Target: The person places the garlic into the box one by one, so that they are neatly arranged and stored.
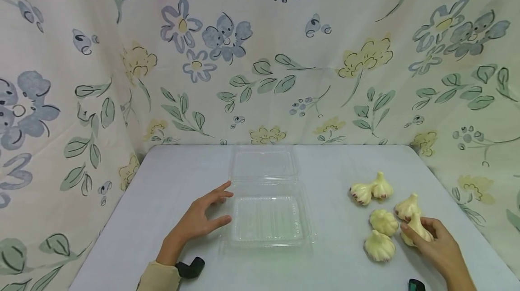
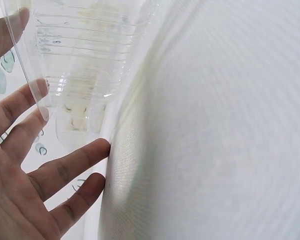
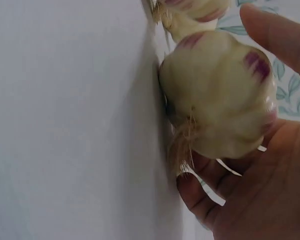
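A clear plastic container (image 1: 266,219) lies with its lid (image 1: 264,163) folded back. Beside its left edge my left hand (image 1: 199,219) is spread, fingertips at the rim; in the left wrist view the hand (image 2: 35,165) has fingers against the clear wall (image 2: 25,60) and two fingertips on the table. On the right, my right hand (image 1: 440,246) is around a garlic bulb (image 1: 417,231), thumb on its left and fingers on its right. The right wrist view shows the bulb (image 3: 220,95) on its side, roots facing the camera, with fingers of my hand (image 3: 270,185) curled beneath it.
Another garlic bulb (image 1: 407,207) touches the one at my right hand. Two bulbs (image 1: 383,222) (image 1: 379,247) lie to the left, and two more (image 1: 360,193) (image 1: 382,187) farther back. A floral curtain (image 1: 260,56) surrounds the white table (image 1: 337,259).
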The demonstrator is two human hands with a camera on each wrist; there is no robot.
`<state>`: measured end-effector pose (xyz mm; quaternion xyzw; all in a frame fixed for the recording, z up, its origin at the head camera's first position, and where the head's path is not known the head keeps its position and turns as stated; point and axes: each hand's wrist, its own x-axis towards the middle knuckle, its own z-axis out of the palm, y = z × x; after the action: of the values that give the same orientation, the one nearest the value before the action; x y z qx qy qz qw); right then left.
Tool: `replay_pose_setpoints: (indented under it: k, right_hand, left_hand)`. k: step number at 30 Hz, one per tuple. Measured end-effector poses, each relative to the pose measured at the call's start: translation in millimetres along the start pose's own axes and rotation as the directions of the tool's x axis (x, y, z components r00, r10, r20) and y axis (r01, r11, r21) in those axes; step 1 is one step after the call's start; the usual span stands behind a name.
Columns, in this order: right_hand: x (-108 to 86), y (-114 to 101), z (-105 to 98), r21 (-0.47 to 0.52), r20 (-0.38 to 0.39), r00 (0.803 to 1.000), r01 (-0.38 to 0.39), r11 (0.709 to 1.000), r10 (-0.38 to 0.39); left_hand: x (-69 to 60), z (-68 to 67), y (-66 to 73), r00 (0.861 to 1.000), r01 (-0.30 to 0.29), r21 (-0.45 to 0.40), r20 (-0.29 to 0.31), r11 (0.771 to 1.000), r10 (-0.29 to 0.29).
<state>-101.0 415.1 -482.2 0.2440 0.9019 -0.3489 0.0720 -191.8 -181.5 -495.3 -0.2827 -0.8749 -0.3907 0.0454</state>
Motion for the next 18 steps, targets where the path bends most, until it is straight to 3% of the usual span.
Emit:
replay_pose_setpoints:
  k: [7, 18]
  right_hand:
    - [1.0, 7.4, -8.2, -0.099, 0.132, 0.991, 0.02, 0.995, -0.007]
    - [1.0, 3.0, -4.9, -0.079, 0.117, 0.993, 0.039, 0.996, -0.03]
  left_hand:
    - [-1.1, -0.7, 0.2, 1.0, 0.009, -0.019, 0.004, 1.0, -0.009]
    - [-0.5, -0.6, 0.7, 1.0, 0.015, -0.014, 0.006, 1.0, -0.015]
